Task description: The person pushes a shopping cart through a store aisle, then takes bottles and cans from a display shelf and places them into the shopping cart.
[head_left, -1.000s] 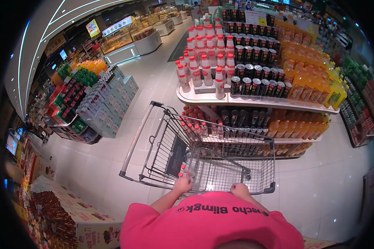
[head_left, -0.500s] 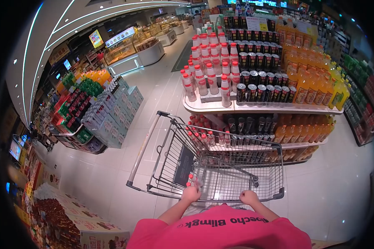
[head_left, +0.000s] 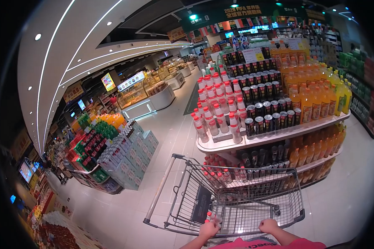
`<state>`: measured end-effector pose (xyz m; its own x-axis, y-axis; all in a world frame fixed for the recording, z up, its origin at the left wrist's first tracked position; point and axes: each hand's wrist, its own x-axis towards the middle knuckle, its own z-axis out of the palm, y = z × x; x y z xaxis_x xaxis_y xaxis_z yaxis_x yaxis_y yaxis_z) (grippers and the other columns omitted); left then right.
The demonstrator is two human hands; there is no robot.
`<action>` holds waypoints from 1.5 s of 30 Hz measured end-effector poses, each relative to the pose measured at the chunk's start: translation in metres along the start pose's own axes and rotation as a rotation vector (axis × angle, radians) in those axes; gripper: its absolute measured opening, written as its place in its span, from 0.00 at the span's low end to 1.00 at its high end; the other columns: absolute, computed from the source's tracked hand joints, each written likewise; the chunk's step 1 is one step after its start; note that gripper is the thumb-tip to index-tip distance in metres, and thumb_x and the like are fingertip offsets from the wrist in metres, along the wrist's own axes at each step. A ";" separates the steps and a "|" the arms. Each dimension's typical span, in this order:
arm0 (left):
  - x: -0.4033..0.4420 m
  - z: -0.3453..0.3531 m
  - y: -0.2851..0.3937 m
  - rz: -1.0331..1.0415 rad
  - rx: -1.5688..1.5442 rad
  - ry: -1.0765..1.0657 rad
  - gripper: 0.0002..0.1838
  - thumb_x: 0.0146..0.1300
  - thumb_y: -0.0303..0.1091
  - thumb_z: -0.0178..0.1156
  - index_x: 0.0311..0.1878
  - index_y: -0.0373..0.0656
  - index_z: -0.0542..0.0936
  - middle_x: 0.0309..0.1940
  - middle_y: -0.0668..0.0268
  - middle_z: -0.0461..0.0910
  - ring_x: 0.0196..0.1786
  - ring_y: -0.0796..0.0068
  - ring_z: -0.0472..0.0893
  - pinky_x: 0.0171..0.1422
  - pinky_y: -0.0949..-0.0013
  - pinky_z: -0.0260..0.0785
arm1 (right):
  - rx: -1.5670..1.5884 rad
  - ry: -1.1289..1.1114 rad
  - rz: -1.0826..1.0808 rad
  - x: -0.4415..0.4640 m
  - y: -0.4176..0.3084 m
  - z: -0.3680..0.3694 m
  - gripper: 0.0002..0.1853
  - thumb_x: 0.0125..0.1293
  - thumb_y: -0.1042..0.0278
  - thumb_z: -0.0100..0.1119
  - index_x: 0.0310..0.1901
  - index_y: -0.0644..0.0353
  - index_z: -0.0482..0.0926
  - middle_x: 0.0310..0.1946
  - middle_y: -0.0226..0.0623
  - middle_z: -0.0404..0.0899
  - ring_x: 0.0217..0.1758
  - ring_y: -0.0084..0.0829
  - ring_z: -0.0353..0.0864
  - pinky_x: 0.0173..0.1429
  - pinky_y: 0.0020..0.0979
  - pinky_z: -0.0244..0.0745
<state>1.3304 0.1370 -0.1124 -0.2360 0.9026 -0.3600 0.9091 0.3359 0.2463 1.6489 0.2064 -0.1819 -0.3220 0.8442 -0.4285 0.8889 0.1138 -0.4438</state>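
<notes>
My left hand (head_left: 209, 229) is closed around two small red-capped bottles (head_left: 214, 217), held over the near side of a wire shopping cart (head_left: 241, 216). Their caps point up and left, and the fingers hide their lower parts. My right hand (head_left: 269, 226) is a closed fist at the cart's near rim, to the right. Whether it grips the rim or holds something is hidden. The cart's handle (head_left: 162, 186) is on the left, and a dark panel (head_left: 201, 203) hangs inside.
Just beyond the cart stands a tiered display with red-capped bottles (head_left: 220, 122), black cans (head_left: 274, 120) and orange drink bottles (head_left: 306, 106); its white shelf edge (head_left: 270, 140) juts out. Another drink display (head_left: 129, 162) stands left. Pale floor tiles (head_left: 133, 211) lie between. Bakery counters (head_left: 149, 99) are farther back.
The view has tilted up, so the cart, display and both hands sit lower and farther right. My left hand still holds the bottles, and my right fist remains at the rim.
</notes>
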 end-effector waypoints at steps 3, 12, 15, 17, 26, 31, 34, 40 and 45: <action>0.005 0.005 -0.003 0.000 -0.012 0.001 0.19 0.54 0.49 0.51 0.39 0.48 0.81 0.32 0.57 0.82 0.37 0.56 0.82 0.43 0.55 0.74 | 0.007 0.015 -0.004 0.000 0.000 -0.001 0.15 0.46 0.50 0.54 0.32 0.46 0.83 0.32 0.35 0.83 0.39 0.40 0.81 0.44 0.38 0.76; 0.007 0.009 -0.007 0.066 0.011 0.039 0.18 0.54 0.48 0.54 0.32 0.43 0.82 0.28 0.53 0.81 0.35 0.52 0.81 0.43 0.53 0.73 | 0.087 0.129 -0.044 -0.002 -0.004 0.000 0.12 0.45 0.55 0.55 0.28 0.49 0.83 0.27 0.37 0.82 0.34 0.41 0.81 0.41 0.38 0.76; 0.007 0.007 -0.007 0.036 -0.041 -0.001 0.17 0.53 0.46 0.54 0.31 0.41 0.82 0.27 0.52 0.81 0.34 0.52 0.81 0.41 0.53 0.74 | 0.137 0.165 -0.004 -0.001 -0.006 0.000 0.11 0.44 0.57 0.55 0.27 0.50 0.83 0.26 0.38 0.81 0.32 0.41 0.81 0.38 0.38 0.76; 0.007 0.004 -0.005 0.033 -0.041 -0.001 0.17 0.53 0.45 0.53 0.30 0.40 0.82 0.27 0.51 0.81 0.34 0.51 0.81 0.41 0.53 0.74 | 0.122 0.213 0.014 -0.001 -0.011 -0.002 0.11 0.45 0.58 0.55 0.27 0.51 0.83 0.24 0.38 0.81 0.30 0.42 0.80 0.36 0.39 0.75; 0.010 0.010 -0.005 0.087 -0.053 0.059 0.14 0.50 0.42 0.56 0.27 0.40 0.80 0.23 0.52 0.80 0.31 0.52 0.81 0.38 0.54 0.74 | 0.202 0.242 0.012 -0.004 -0.019 -0.010 0.08 0.46 0.66 0.55 0.28 0.56 0.80 0.22 0.37 0.79 0.29 0.41 0.79 0.35 0.39 0.73; 0.011 0.013 -0.006 0.100 -0.027 0.050 0.12 0.50 0.40 0.56 0.27 0.40 0.80 0.23 0.54 0.80 0.29 0.54 0.81 0.36 0.56 0.73 | 0.218 0.216 -0.005 -0.002 -0.019 -0.013 0.09 0.48 0.67 0.53 0.30 0.57 0.80 0.25 0.39 0.79 0.31 0.43 0.79 0.37 0.40 0.73; 0.009 0.006 0.000 0.104 -0.029 0.048 0.11 0.49 0.38 0.56 0.27 0.40 0.80 0.21 0.55 0.80 0.28 0.55 0.80 0.35 0.57 0.73 | 0.199 0.210 -0.007 0.000 -0.016 -0.009 0.09 0.49 0.69 0.51 0.31 0.57 0.80 0.27 0.41 0.80 0.33 0.45 0.79 0.39 0.40 0.73; 0.010 0.005 0.003 0.074 0.024 0.016 0.11 0.50 0.39 0.56 0.28 0.40 0.81 0.21 0.55 0.80 0.28 0.55 0.81 0.35 0.57 0.73 | 0.218 0.252 -0.125 0.002 -0.012 -0.009 0.07 0.48 0.72 0.51 0.29 0.57 0.79 0.25 0.41 0.79 0.32 0.44 0.79 0.37 0.38 0.74; 0.010 0.006 0.003 0.096 0.033 0.032 0.11 0.50 0.39 0.56 0.27 0.42 0.81 0.22 0.56 0.80 0.28 0.56 0.81 0.35 0.57 0.73 | 0.194 0.414 -0.244 0.003 -0.008 -0.003 0.06 0.45 0.72 0.54 0.26 0.58 0.79 0.22 0.39 0.78 0.29 0.40 0.79 0.34 0.36 0.74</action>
<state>1.3331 0.1449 -0.1208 -0.1579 0.9386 -0.3067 0.9387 0.2391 0.2485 1.6413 0.2097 -0.1772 -0.3215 0.9462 0.0358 0.7144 0.2672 -0.6467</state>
